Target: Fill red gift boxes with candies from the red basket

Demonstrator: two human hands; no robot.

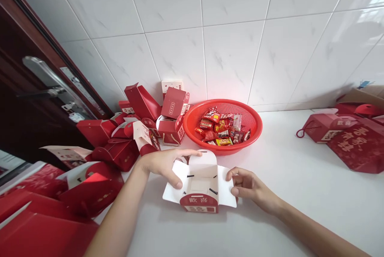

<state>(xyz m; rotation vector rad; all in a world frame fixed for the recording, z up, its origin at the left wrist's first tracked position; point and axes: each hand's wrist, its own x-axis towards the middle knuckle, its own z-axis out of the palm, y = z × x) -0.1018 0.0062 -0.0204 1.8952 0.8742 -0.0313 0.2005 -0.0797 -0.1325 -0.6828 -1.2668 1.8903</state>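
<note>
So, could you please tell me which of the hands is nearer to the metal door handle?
Left. The left hand is at the left flap of the open box, right of the door handle and lower in view; the right hand, at the right flap, is farther right.

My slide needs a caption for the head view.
Left hand and right hand touch flaps of an open box before a red basket of small packets.

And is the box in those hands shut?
No, the box has its white flaps spread open, the left hand and right hand each on one.
</note>
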